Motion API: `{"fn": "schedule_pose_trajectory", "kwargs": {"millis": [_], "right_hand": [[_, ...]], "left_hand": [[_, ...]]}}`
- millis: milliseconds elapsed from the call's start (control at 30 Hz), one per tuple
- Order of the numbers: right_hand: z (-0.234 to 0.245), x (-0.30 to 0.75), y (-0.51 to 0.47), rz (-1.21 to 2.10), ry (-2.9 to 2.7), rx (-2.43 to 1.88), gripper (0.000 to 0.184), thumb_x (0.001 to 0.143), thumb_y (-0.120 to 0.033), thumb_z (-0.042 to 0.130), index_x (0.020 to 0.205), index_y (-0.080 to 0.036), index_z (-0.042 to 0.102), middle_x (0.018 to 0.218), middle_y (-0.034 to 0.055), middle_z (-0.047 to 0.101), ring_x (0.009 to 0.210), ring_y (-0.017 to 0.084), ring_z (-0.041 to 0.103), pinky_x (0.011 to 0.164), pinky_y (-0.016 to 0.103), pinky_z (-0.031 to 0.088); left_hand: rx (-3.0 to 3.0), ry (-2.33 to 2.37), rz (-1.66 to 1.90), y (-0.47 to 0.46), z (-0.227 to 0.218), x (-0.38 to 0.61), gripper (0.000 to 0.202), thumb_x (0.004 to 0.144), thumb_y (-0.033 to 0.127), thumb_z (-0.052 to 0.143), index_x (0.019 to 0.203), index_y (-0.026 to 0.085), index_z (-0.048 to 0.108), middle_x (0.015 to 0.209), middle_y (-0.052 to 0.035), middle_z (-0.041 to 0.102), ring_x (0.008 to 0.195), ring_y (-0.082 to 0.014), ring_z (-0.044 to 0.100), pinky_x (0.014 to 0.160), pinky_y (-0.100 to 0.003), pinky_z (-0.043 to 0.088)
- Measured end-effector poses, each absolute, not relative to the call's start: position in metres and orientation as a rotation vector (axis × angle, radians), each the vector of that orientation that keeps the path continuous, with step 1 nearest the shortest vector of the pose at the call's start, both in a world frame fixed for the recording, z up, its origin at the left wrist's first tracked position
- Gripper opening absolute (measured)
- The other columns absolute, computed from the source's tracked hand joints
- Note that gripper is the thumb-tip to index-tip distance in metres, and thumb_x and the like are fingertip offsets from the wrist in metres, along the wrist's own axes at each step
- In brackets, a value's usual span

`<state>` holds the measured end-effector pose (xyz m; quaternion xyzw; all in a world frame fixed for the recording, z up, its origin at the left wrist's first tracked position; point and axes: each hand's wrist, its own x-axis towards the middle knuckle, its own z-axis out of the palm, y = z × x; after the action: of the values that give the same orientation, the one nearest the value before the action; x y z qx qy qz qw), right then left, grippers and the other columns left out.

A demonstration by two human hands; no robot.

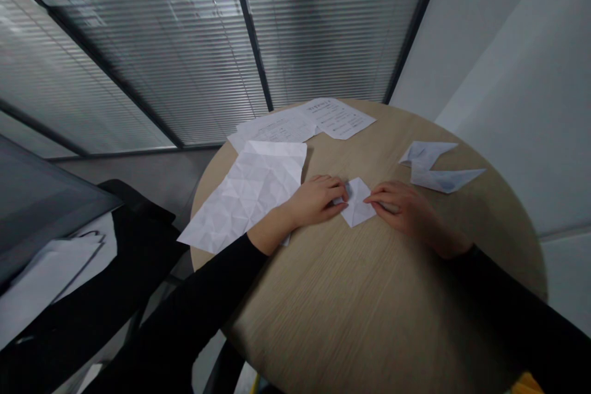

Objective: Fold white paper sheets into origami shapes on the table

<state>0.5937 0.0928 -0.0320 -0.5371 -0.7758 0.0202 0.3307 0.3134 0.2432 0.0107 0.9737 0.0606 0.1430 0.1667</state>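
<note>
A small folded piece of white paper lies on the table between my two hands. My left hand rests on its left edge, fingers curled and closed on it. At its right edge my right hand pinches the paper between thumb and fingertips. Just left of my left hand spreads a large creased white sheet, partly covered by my left forearm. To the right of my right hand lie folded white paper pieces with pointed ends.
Printed sheets lie at the far edge of the round wooden table. A dark chair at left bears more papers. Window blinds stand beyond the table, and a pale wall rises at right.
</note>
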Motion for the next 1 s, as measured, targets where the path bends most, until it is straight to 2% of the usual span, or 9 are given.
{"fn": "schedule_pose_trajectory", "kwargs": {"millis": [167, 467, 600, 800, 1000], "right_hand": [[-0.0291, 0.5900, 0.0918, 0.014, -2.088, -1.355, 0.022, 0.104, -0.020, 0.075, 0.115, -0.033, 0.089, 0.110, 0.0064, 0.087, 0.102, 0.029, 0.082, 0.092, 0.048, 0.066], [-0.0332, 0.5900, 0.0913, 0.037, -2.117, -1.309, 0.016, 0.109, -0.027, 0.078, 0.118, -0.034, 0.089, 0.114, 0.0071, 0.085, 0.105, 0.029, 0.082, 0.093, 0.047, 0.066], [-0.0314, 0.5888, 0.0898, 0.068, -2.097, -1.297, 0.016, 0.106, -0.030, 0.083, 0.121, -0.034, 0.089, 0.117, 0.0082, 0.085, 0.107, 0.031, 0.082, 0.095, 0.050, 0.067], [-0.0240, 0.5864, 0.0863, 0.122, -2.131, -1.290, 0.035, 0.097, -0.041, 0.095, 0.131, -0.034, 0.086, 0.124, 0.0105, 0.083, 0.114, 0.035, 0.081, 0.098, 0.055, 0.068], [-0.0254, 0.5877, 0.0870, 0.084, -2.123, -1.322, 0.025, 0.101, -0.041, 0.093, 0.125, -0.034, 0.087, 0.121, 0.0090, 0.085, 0.110, 0.033, 0.083, 0.097, 0.053, 0.068]], "left_hand": [[2.791, 0.167, 0.420, 0.2446, 0.0079, 0.3129, 0.029, 0.115, 0.049, 0.066, 0.125, 0.023, 0.075, 0.133, -0.0139, 0.078, 0.128, -0.0332, 0.073, 0.113, -0.048, 0.053], [2.813, 0.114, 0.473, 0.2445, 0.0087, 0.3121, 0.031, 0.118, 0.048, 0.060, 0.123, 0.021, 0.074, 0.129, -0.0137, 0.078, 0.120, -0.0314, 0.074, 0.109, -0.048, 0.056], [2.814, 0.086, 0.488, 0.2444, 0.0077, 0.3118, 0.037, 0.113, 0.054, 0.067, 0.125, 0.020, 0.074, 0.130, -0.0145, 0.077, 0.120, -0.0330, 0.074, 0.108, -0.049, 0.057], [2.785, 0.031, 0.508, 0.2465, 0.0043, 0.3119, 0.034, 0.113, 0.048, 0.070, 0.129, 0.019, 0.075, 0.132, -0.0150, 0.077, 0.121, -0.0329, 0.074, 0.109, -0.049, 0.058], [2.751, 0.031, 0.499, 0.2481, 0.0023, 0.3127, 0.027, 0.119, 0.041, 0.060, 0.125, 0.020, 0.074, 0.128, -0.0145, 0.077, 0.120, -0.0309, 0.075, 0.107, -0.045, 0.059]]}}
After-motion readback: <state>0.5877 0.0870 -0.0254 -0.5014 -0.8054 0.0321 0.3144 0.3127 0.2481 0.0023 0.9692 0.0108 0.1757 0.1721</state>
